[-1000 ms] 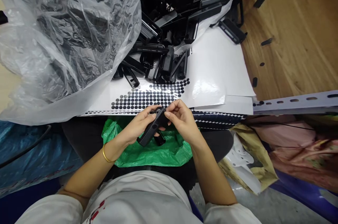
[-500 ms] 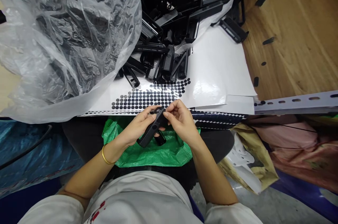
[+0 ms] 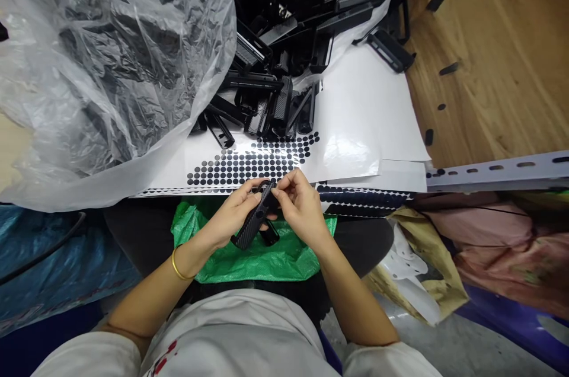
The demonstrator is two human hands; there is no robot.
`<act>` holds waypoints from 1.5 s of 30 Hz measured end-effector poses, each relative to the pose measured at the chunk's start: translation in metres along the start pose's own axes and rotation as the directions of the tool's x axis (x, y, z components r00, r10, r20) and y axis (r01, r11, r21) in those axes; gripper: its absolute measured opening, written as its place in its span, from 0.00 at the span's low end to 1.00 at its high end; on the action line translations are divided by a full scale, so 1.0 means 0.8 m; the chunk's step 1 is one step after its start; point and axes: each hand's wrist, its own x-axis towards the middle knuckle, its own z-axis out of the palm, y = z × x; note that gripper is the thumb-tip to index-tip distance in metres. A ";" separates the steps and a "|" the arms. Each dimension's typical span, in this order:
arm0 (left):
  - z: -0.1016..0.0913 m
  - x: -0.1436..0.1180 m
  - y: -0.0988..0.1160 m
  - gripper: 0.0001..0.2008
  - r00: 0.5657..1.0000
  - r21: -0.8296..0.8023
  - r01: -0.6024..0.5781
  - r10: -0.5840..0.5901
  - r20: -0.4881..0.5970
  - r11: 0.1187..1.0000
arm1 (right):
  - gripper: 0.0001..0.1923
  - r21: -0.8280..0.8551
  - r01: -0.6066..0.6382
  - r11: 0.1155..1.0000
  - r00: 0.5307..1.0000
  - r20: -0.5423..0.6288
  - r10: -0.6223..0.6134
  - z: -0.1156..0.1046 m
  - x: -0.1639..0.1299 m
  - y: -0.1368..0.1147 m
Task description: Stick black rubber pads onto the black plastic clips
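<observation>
My left hand (image 3: 233, 211) is closed around a long black plastic part (image 3: 252, 226) with a carbon-fibre pattern, held tilted above my lap. At the part's far end, the thumb and forefinger of my right hand (image 3: 300, 205) pinch close together against its surface. Whatever lies between those fingertips, if anything, is too small to make out. Just beyond my hands, a white sheet carries rows of round black stickers (image 3: 231, 166). Under the hands, a green woven bag (image 3: 267, 264) spreads across my lap.
A heap of similar black parts (image 3: 278, 92) lies behind the sticker sheet. A big clear plastic bag (image 3: 146, 69) bulges at the left. To the right are white backing paper (image 3: 368, 110), a wooden tabletop (image 3: 502, 69) with scattered black pieces, and a perforated metal strip (image 3: 498, 171).
My right hand has shifted slightly left, its fingertips still at the part's far end. The left hand keeps its hold, and the view has moved a little.
</observation>
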 end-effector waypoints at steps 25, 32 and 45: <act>0.002 0.011 -0.016 0.18 0.993 0.015 -0.115 0.116 -0.016 0.993 | 0.06 0.151 0.043 0.988 0.990 -0.139 -0.022 0.016 -0.018 0.023; -0.010 0.007 -0.011 0.12 0.968 0.301 -0.248 0.223 0.115 0.921 | 0.08 0.323 0.062 0.944 0.998 0.011 -0.069 -0.018 -0.022 0.016; 0.036 0.143 0.080 0.29 0.572 0.915 -0.397 0.797 0.192 0.065 | 0.05 -0.254 -0.012 0.967 0.996 -0.092 -0.012 -0.026 0.003 0.022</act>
